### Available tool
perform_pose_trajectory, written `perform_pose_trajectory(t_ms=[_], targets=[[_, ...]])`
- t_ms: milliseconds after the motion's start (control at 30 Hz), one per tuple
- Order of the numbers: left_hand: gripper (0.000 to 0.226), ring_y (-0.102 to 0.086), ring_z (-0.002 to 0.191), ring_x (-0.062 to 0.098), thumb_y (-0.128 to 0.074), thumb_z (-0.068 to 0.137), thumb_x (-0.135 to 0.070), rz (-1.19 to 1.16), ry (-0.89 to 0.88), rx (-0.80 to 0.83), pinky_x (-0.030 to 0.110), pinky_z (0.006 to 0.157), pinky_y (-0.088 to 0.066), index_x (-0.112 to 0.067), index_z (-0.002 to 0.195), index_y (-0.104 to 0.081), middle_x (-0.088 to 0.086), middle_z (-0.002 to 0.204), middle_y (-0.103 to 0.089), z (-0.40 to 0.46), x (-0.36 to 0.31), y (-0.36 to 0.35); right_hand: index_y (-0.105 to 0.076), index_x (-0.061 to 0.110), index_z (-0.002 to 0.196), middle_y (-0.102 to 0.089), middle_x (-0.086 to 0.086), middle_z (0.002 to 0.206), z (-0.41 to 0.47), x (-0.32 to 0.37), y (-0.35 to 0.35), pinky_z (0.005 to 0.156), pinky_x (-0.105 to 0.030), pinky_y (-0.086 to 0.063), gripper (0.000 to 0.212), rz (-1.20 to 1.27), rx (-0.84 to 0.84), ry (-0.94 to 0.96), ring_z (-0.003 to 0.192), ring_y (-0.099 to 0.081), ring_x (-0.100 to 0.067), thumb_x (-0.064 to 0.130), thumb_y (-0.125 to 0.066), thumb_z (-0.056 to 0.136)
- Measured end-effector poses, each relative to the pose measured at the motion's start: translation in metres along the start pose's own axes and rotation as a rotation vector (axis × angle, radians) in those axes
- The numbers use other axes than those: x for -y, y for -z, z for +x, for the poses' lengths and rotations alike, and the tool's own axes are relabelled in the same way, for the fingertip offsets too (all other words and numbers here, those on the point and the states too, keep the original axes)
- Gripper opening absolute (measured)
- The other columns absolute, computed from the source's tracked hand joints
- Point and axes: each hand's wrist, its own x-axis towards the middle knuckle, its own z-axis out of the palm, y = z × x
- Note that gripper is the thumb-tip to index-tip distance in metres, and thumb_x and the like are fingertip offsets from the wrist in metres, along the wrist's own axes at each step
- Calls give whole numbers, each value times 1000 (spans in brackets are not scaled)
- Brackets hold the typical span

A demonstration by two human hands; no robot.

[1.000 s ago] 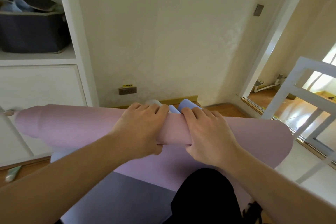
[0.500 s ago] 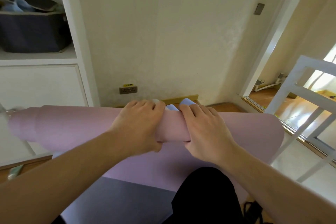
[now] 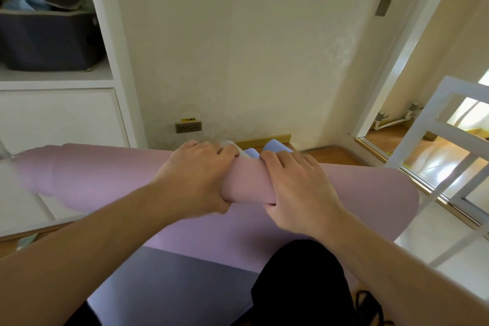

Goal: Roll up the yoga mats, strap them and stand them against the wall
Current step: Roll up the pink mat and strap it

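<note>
I see both hands clamped on the soft pink rolled yoga mat (image 3: 105,180), side by side at its middle: my left hand (image 3: 197,180) wraps it with fingers over the far side and thumb tucked under the near edge, and my right hand (image 3: 296,190) grips the same way just beside it. The roll lies crosswise, its left end blurred near the white cabinet (image 3: 60,119), its right end flaring wider toward the white railing (image 3: 436,140). The unrolled pink sheet runs from the roll toward me, over a grey-blue flat mat (image 3: 169,286).

My worry is the shape: the roll looks pinched tight only where I hold it, and loose and uneven at both ends, so I judge it may telescope or cone out, and a strap would then sit badly. With both grips at the centre, letting one go could allow the outer wrap to spring open. Pale blue rolled mats (image 3: 275,146) sit just beyond my fingers near the cream wall (image 3: 251,47); pushing forward could knock them.
</note>
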Motion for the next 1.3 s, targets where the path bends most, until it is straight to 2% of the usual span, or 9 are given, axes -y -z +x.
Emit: perform_pose_trajectory(t_ms=[133, 433, 533, 667, 767, 867, 1000, 1200, 1300], targets=[[104, -55, 113, 25, -84, 51, -70, 117, -4, -57, 41, 95, -50, -21, 136, -50, 0, 125, -52, -4, 2, -9, -59, 17, 120, -66, -1, 94, 7, 0, 4, 68, -42, -53, 64, 46, 34, 18, 79, -64, -29, 36, -77, 61], [66, -63, 93, 32, -86, 54, -32, 133, 63, -233, 44, 81, -50, -14, 114, -63, 5, 103, -65, 1, 19, -7, -55, 12, 135, -60, -7, 127, 25, 13, -4, 104, -45, -43, 82, 87, -142, -67, 115, -57, -33, 41, -86, 64], [69, -66, 97, 32, -88, 56, -34, 121, 74, -211, 45, 83, -54, -16, 118, -65, 5, 107, -69, -4, 33, -19, -54, 13, 134, -61, -6, 121, 34, 25, -18, 97, -44, -45, 106, 52, -53, -84, 109, -59, -31, 58, -97, 49], [73, -65, 107, 24, -79, 68, -51, 44, 76, -96, 41, 95, -49, -27, 132, -55, -4, 119, -69, -9, 46, -30, -57, 13, 128, -66, -5, 105, 47, 35, -40, 82, -43, -51, 83, 67, -36, -33, 93, -64, -31, 48, -88, 59], [82, -58, 120, 19, -73, 70, -66, 47, 71, -37, 39, 109, -42, -31, 139, -45, -6, 135, -61, -14, 56, -47, -54, 21, 120, -66, 1, 98, 54, 43, -54, 65, -37, -41, 71, 107, 67, -6, 83, -66, -28, 44, -82, 59], [102, -51, 126, 26, -84, 59, -72, 104, 84, 27, 44, 111, -44, -25, 142, -47, 2, 139, -50, -31, 60, -80, -50, 26, 119, -66, 5, 98, 46, 58, -73, 64, -35, -33, 64, 198, 179, 1, 85, -66, -25, 47, -78, 65], [90, -58, 117, 30, -91, 59, -58, 50, 125, 74, 48, 103, -49, -23, 134, -55, 5, 128, -58, -44, 71, -120, -48, 23, 123, -67, 0, 109, 38, 79, -95, 71, -39, -44, 61, 240, 302, 49, 96, -66, -29, 51, -75, 75], [78, -59, 118, 22, -80, 74, -59, -19, 151, 61, 42, 106, -46, -29, 138, -45, -2, 133, -60, -38, 78, -133, -38, 18, 151, -56, -5, 138, 39, 84, -102, 104, -41, -44, 108, 206, 310, 60, 121, -57, -29, 65, -88, 67], [74, -61, 111, 18, -77, 76, -61, -73, 154, 74, 39, 103, -48, -32, 135, -41, -6, 129, -63, -40, 81, -137, -36, 16, 151, -56, -8, 135, 42, 86, -107, 102, -42, -46, 109, 142, 347, 98, 118, -58, -31, 63, -88, 68]])
